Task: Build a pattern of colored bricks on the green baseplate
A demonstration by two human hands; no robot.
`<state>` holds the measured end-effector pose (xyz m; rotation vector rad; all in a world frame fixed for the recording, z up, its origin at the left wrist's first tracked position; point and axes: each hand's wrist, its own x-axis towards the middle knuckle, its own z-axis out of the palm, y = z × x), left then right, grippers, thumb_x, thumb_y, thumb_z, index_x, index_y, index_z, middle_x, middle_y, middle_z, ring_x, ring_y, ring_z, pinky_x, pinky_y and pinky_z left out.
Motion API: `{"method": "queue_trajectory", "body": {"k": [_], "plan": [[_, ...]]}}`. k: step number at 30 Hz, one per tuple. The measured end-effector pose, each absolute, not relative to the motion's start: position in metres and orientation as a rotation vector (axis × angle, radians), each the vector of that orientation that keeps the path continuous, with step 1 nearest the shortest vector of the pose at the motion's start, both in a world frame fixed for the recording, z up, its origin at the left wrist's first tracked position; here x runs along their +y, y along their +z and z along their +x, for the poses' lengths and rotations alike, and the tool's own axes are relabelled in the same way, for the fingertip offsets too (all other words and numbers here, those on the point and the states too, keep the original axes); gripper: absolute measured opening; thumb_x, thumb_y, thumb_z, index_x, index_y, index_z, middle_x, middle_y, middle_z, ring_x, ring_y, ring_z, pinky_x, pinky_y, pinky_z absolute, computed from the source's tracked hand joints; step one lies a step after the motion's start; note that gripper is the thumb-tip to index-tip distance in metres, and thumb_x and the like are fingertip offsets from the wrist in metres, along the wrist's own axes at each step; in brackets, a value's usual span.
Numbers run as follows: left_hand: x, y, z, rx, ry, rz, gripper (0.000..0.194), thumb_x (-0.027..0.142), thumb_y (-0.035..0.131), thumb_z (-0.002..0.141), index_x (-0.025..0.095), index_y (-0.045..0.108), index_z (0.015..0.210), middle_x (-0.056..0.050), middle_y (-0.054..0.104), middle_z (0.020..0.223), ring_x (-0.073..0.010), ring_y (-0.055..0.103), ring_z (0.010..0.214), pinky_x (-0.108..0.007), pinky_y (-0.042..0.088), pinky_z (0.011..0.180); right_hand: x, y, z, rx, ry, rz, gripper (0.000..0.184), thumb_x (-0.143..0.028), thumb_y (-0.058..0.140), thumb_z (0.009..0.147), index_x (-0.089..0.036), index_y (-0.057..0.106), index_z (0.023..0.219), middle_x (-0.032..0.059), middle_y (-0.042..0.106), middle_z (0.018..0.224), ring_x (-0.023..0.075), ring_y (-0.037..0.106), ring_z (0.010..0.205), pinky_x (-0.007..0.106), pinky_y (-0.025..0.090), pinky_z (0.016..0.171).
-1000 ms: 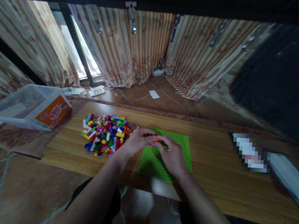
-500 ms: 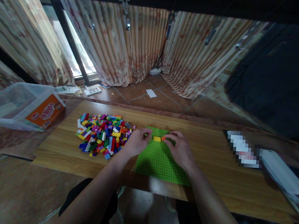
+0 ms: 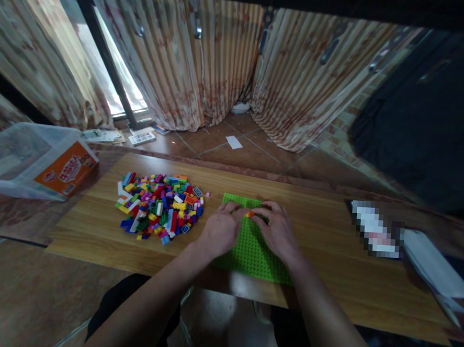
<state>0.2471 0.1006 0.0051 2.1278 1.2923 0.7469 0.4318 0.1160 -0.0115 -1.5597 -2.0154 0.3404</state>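
A green studded baseplate (image 3: 256, 251) lies on the wooden table, partly under both hands. At its far part a small orange toy brick (image 3: 250, 214) shows between my hands. My right hand (image 3: 274, 229) pinches this brick between thumb and fingers from the right. My left hand (image 3: 221, 229) is on the plate's left side, fingers curled and thumb reaching up to the orange brick. It covers the spot where a yellow brick lay, so that brick is hidden and what its fingers grip cannot be made out.
A heap of mixed toy bricks (image 3: 161, 208) lies left of the plate on the table (image 3: 94, 233). A clear plastic box (image 3: 29, 150) with an orange label stands beyond the table's left end. On the right are a blurred-out flat item (image 3: 376, 229) and a white object (image 3: 434, 262).
My left hand has moved right and down over the yellow brick, covering it. My right hand stays at the orange brick, a little further left. The view has shifted slightly.
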Motion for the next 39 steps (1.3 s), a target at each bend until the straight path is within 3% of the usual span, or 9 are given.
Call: {"method": "queue_trajectory", "body": {"k": [5, 15, 22, 28, 30, 34, 39], "plan": [[0.095, 0.002, 0.254, 1.328, 0.664, 2.203, 0.048, 0.01, 0.04, 0.085, 0.019, 0.058, 0.129, -0.019, 0.054, 0.121, -0.0347, 0.047, 0.114, -0.049, 0.033, 0.101, 0.115, -0.009, 0.431, -2.035, 0.338, -1.566, 0.021, -0.031, 0.058, 0.087, -0.027, 0.076, 0.095, 0.0101, 0.061, 0.112, 0.0289, 0.054, 0.108, 0.049, 0.044, 0.092], [0.086, 0.014, 0.268, 1.628, 0.233, 2.462, 0.049, 0.012, 0.04, 0.088, 0.017, 0.051, 0.135, -0.02, 0.052, 0.128, -0.0326, 0.05, 0.109, -0.044, 0.045, 0.086, 0.116, -0.009, 0.428, -2.044, 0.331, -1.628, 0.021, -0.027, 0.058, 0.087, -0.025, 0.077, 0.096, 0.0106, 0.061, 0.115, 0.0279, 0.054, 0.109, 0.047, 0.044, 0.094], [0.085, 0.025, 0.278, 1.718, 0.055, 2.564, 0.043, 0.013, 0.035, 0.092, 0.015, 0.051, 0.132, -0.016, 0.057, 0.12, -0.0282, 0.054, 0.106, -0.04, 0.05, 0.081, 0.113, -0.01, 0.426, -2.042, 0.3, -1.664, 0.024, -0.025, 0.055, 0.089, -0.024, 0.076, 0.099, 0.0114, 0.061, 0.119, 0.029, 0.054, 0.112, 0.046, 0.044, 0.095], [0.084, 0.022, 0.279, 1.742, 0.111, 2.549, 0.041, 0.013, 0.035, 0.092, 0.016, 0.053, 0.13, -0.015, 0.057, 0.122, -0.0277, 0.054, 0.107, -0.04, 0.05, 0.083, 0.111, -0.013, 0.426, -2.036, 0.294, -1.633, 0.025, -0.026, 0.052, 0.09, -0.024, 0.076, 0.099, 0.0115, 0.059, 0.122, 0.0298, 0.053, 0.114, 0.049, 0.043, 0.097], [0.084, 0.017, 0.276, 1.732, 0.16, 2.555, 0.043, 0.014, 0.037, 0.092, 0.018, 0.051, 0.132, -0.015, 0.055, 0.126, -0.0286, 0.053, 0.11, -0.041, 0.049, 0.085, 0.111, -0.011, 0.429, -2.022, 0.324, -1.601, 0.026, -0.029, 0.055, 0.088, -0.022, 0.073, 0.106, 0.0119, 0.059, 0.122, 0.0294, 0.053, 0.115, 0.048, 0.043, 0.099], [0.084, 0.006, 0.269, 1.695, 0.27, 2.569, 0.047, 0.014, 0.04, 0.09, 0.021, 0.048, 0.136, -0.014, 0.053, 0.131, -0.0283, 0.053, 0.111, -0.042, 0.047, 0.089, 0.111, -0.003, 0.446, -1.972, 0.443, -1.555, 0.044, -0.037, 0.064, 0.082, -0.02, 0.061, 0.123, 0.0109, 0.061, 0.121, 0.0263, 0.056, 0.114, 0.046, 0.043, 0.101], [0.087, 0.002, 0.262, 1.637, 0.349, 2.562, 0.05, 0.012, 0.044, 0.087, 0.019, 0.047, 0.137, -0.013, 0.054, 0.129, -0.0257, 0.053, 0.112, -0.04, 0.044, 0.096, 0.107, 0.003, 0.47, -2.002, 0.491, -1.626, 0.035, -0.037, 0.073, 0.072, -0.022, 0.068, 0.102, 0.0088, 0.062, 0.111, 0.0258, 0.059, 0.105, 0.045, 0.046, 0.096]]}}
